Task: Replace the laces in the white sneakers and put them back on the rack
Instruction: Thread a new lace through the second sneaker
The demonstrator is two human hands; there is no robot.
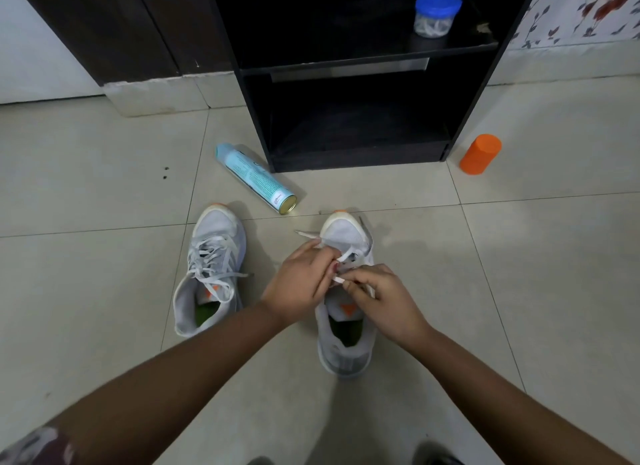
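Floor (519, 291): pale square tiles w/ thin dark joints, takes up most of the view. Rack (356, 158): black, open-fronted, stands at top centre on the floor; lower compartment holds no shoes. Dark wood panel (104, 25): upper left, beside the rack. Floral cloth (581, 11): white w/ red-brown blooms, upper right corner. Laced sneaker (211, 267): white-grey, orange toe tip, green insole, lies on the floor left of centre, toe pointing to the rack, laces loose and untied, well apart from the rack. Second sneaker (346, 354): same make, just right of centre, approx. parallel to the first w/ a bare strip of tile between, toe to the rack, orange mark on tongue. Left hand (298, 284): over the second sneaker's eyelet area, fingers curled, pinching the lace. Right hand (384, 298): touching the left, thumb and forefinger pinching a lace end at the tongue. Spray can (254, 177): pale blue, lying on its side, btwn the rack's front left corner and the sneakers' toes. Orange container (480, 154): upright cylinder, on the floor just right of the rack. Jar (437, 13): clear w/ blue lid, white contents, on the rack's upper shelf at right. Lace (306, 235): white, flat; one end sticks out leftward past the left hand, near the toe.
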